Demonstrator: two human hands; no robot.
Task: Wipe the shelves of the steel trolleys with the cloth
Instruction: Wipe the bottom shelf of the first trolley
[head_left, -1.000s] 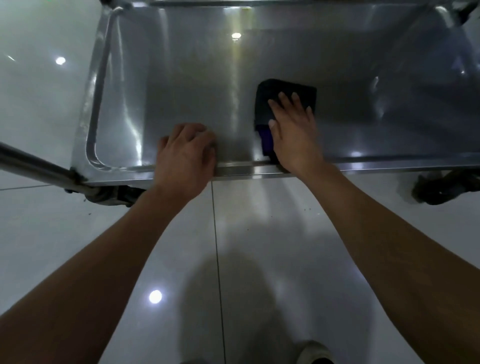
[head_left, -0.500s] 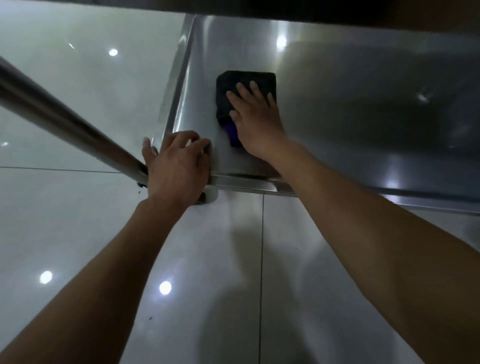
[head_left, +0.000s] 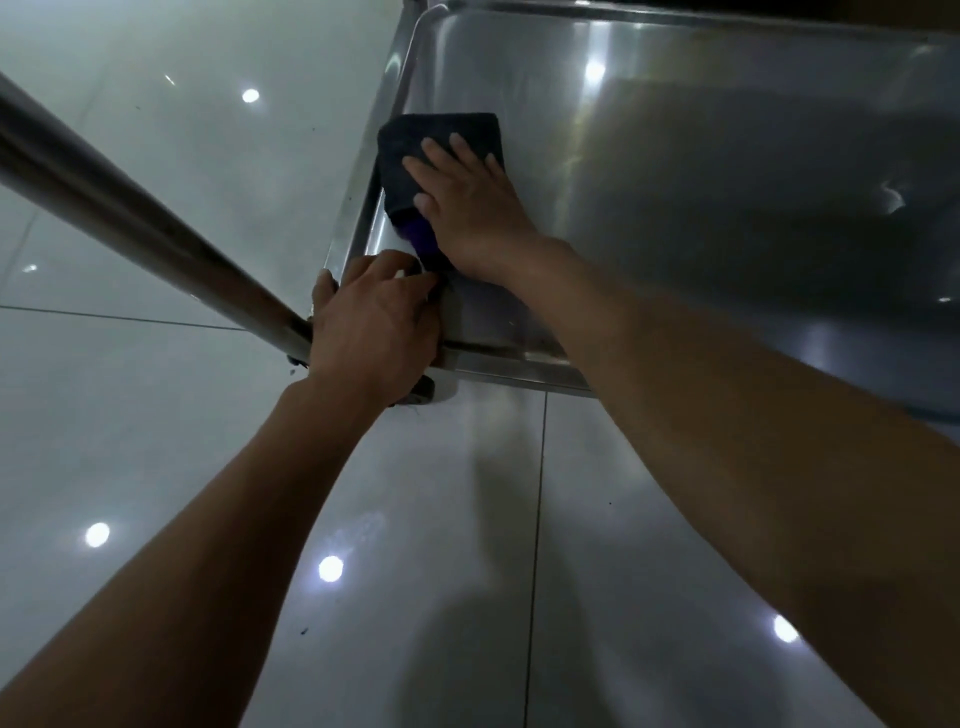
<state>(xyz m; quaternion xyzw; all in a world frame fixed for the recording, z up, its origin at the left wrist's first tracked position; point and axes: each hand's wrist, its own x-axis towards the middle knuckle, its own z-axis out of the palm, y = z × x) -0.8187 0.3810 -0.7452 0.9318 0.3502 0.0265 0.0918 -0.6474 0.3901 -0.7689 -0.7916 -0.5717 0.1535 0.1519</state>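
Steel shelf (head_left: 675, 218) of the low trolley fills the head view. Over the last second the dark cloth (head_left: 441, 140) has slid from mid-shelf to the left edge, close to the near-left corner, just beside the raised rim. The right hand (head_left: 467, 208) lies flat and spread on it, pressing rather than gripping. The left hand (head_left: 374, 322) has followed along the front rim and now curls around that corner, by the steel leg (head_left: 130, 218). Judging from this, one sweep has reached its end; a return pass across the shelf probably follows.
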